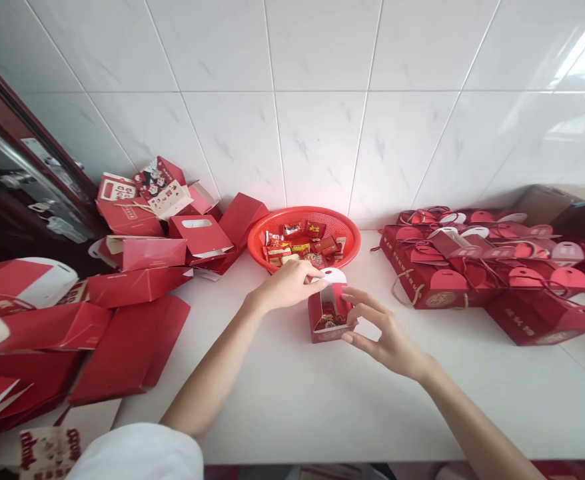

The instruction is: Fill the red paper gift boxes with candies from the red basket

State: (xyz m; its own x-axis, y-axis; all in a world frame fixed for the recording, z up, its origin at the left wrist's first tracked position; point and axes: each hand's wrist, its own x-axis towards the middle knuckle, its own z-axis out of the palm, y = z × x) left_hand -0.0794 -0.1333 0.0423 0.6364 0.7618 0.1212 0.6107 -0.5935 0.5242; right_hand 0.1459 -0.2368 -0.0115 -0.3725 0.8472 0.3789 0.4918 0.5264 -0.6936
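Note:
A small red gift box (328, 332) stands open-topped on the white table in front of me, with wrapped sweets (331, 319) visible inside. My left hand (292, 287) is closed at the box's far left edge, thumb along the top beside a white rounded flap (335, 275). At the box's right side is my right hand (380, 327), fingers curved and apart; its fingertips meet the right panel and the thumb lies near the front corner. Just behind the box sits a red plastic basket (355, 250) of assorted wrapped sweets (302, 243), partly covered by my left hand.
Several unfolded or opened red boxes (132, 347) are heaped along the left. On the right, closed dark-red boxes with cord handles (442, 283) stand in rows, near a cardboard box (547, 203). A tiled wall (317, 133) bounds the back, and a dark door (32, 173) the left.

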